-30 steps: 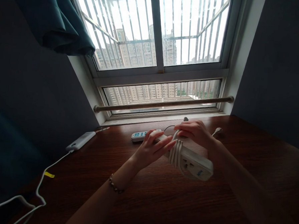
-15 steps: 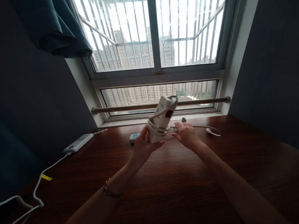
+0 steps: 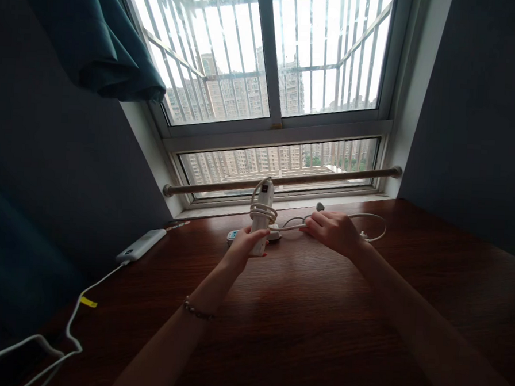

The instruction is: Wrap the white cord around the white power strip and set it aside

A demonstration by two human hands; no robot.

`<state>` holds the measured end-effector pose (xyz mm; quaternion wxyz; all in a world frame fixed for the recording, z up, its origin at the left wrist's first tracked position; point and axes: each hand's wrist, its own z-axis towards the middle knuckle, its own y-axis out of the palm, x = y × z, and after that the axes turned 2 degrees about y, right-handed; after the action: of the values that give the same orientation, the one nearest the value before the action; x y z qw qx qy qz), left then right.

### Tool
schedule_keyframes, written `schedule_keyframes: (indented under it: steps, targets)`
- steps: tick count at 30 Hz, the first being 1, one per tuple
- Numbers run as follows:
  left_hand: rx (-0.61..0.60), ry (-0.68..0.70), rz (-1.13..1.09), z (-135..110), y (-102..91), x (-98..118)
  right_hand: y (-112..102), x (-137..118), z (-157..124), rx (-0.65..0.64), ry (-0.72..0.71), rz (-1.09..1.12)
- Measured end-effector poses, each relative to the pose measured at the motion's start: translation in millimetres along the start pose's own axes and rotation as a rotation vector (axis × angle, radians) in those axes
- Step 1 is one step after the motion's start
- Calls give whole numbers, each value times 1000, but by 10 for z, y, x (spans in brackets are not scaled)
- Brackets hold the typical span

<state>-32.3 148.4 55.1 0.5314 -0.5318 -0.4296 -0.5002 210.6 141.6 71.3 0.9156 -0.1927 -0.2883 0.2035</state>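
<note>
My left hand [image 3: 242, 245] is closed round the lower end of a white power strip [image 3: 262, 213], which stands upright with its cord wound a few turns round its middle. My right hand [image 3: 334, 231] is closed on the loose white cord [image 3: 291, 224] just to the right of the strip. Beyond that hand the cord curves in a loop [image 3: 379, 222] over the dark wooden table [image 3: 302, 328]. A second power strip with blue sockets [image 3: 233, 236] lies flat behind my left hand, mostly hidden.
A white power bank [image 3: 139, 244] lies at the table's left, its white cable [image 3: 69, 327] with a yellow tag trailing toward the near left edge. A wooden rod [image 3: 327, 176] runs along the barred window. A teal curtain [image 3: 101, 41] hangs top left.
The power strip went from lying across both hands to upright in my left hand, then moved farther away and lower. My right hand came off the strip and drew the cord to the right.
</note>
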Motion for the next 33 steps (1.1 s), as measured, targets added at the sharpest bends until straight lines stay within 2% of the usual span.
schedule_keyframes:
  steps: [5, 11, 15, 18, 23, 29, 33]
  targets:
    - [-32, 144, 373, -21, 88, -57, -181, -81, 104, 1, -95, -72]
    - [-38, 333, 853, -174, 172, -27, -305, -275, 196, -61, -207, -24]
    - [-50, 421, 1085, -235, 216, -51, -320, -281, 217, -95, -199, 72]
    - [-73, 527, 1227, -283, 236, -56, -312, -265, 220, -180, -182, 132]
    - [-250, 802, 1359, -322, 228, -9, -250, -252, 206, -314, -99, 308]
    - [-481, 1101, 1356, -309, 136, 58, -223, -191, 206, -386, 144, 610]
    - [-531, 1221, 1324, -316, 108, 64, -217, -177, 223, -479, 242, 904]
